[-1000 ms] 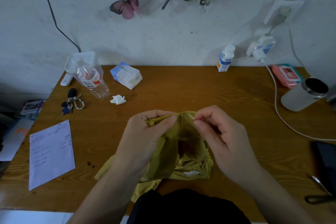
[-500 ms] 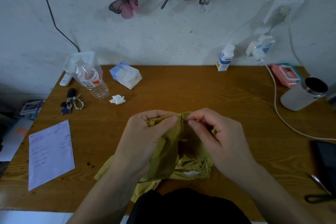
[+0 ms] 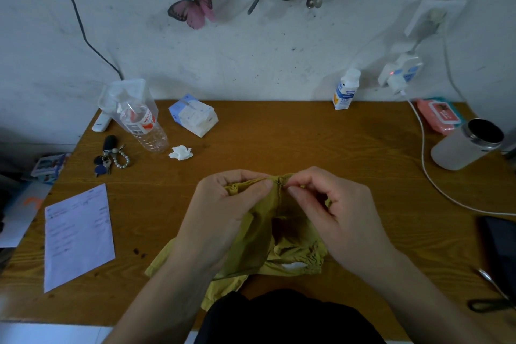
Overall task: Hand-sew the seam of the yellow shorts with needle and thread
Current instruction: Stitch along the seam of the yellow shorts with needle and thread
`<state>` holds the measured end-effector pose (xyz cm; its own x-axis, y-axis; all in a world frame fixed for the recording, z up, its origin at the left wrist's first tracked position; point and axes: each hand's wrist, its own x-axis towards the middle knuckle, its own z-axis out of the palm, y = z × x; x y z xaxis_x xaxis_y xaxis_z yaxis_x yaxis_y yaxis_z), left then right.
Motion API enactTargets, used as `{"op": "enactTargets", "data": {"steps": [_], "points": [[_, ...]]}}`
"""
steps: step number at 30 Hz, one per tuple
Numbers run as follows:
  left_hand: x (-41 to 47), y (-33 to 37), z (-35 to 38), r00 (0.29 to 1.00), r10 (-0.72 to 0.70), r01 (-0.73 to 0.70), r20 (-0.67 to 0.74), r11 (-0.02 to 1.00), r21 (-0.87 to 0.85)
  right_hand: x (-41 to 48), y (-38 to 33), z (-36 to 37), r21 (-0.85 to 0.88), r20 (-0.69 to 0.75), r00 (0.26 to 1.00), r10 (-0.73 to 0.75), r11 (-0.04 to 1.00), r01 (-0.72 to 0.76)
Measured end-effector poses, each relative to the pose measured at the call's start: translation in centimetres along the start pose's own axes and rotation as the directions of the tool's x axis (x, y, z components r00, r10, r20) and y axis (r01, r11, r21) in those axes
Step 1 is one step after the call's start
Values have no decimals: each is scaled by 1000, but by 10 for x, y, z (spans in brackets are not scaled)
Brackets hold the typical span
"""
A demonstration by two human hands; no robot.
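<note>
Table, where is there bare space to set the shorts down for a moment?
Widest bare table: far middle, between tissue box, small white bottle and the right hand. A strip lies between the paper and the left hand. Crowded: far left corner with water bottle and keys; right edge with cup, cable, phone.

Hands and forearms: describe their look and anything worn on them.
The left hand and right hand are bare: no gloves, rings, watch or bracelet show. Both forearms are uncovered to the frame's edge, no sleeve in view.
</note>
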<state>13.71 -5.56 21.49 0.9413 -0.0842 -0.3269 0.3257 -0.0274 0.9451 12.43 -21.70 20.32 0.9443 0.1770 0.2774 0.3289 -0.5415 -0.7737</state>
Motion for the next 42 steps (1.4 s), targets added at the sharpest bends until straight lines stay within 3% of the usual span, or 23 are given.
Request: {"op": "enactTargets", "data": {"steps": [8, 12, 19, 24, 29, 34, 38, 42], "points": [[-1, -3, 0, 995, 99, -99, 10, 985, 141, -1, 1, -3, -14, 44, 999, 15, 1000, -14], [-2, -5, 1, 981, 196, -187, -5, 941, 281, 3, 6, -8, 27, 118, 989, 89, 995, -92], [-4, -7, 4, 969, 248, -232, 4, 900, 368, 6, 9, -17, 127, 312, 925, 217, 955, -266], [-6, -6, 9, 952, 306, -270, -22, 870, 413, 5, 5, -14, 98, 186, 964, 187, 973, -208], [-7, -8, 15, 895, 424, -312, -141, 819, 481, 1, -1, -5, -60, 39, 993, 108, 993, -106], [-12, -14, 25, 852, 499, -341, -162, 761, 553, 0, -6, 2, -178, -18, 998, 54, 982, -57], [-12, -13, 27, 867, 476, -338, -148, 779, 528, 0, -6, 2, -177, -31, 998, 61, 982, -65], [-7, -7, 19, 945, 302, -230, -128, 887, 400, 1, -5, -5, -21, 20, 991, 131, 991, -130]]}}
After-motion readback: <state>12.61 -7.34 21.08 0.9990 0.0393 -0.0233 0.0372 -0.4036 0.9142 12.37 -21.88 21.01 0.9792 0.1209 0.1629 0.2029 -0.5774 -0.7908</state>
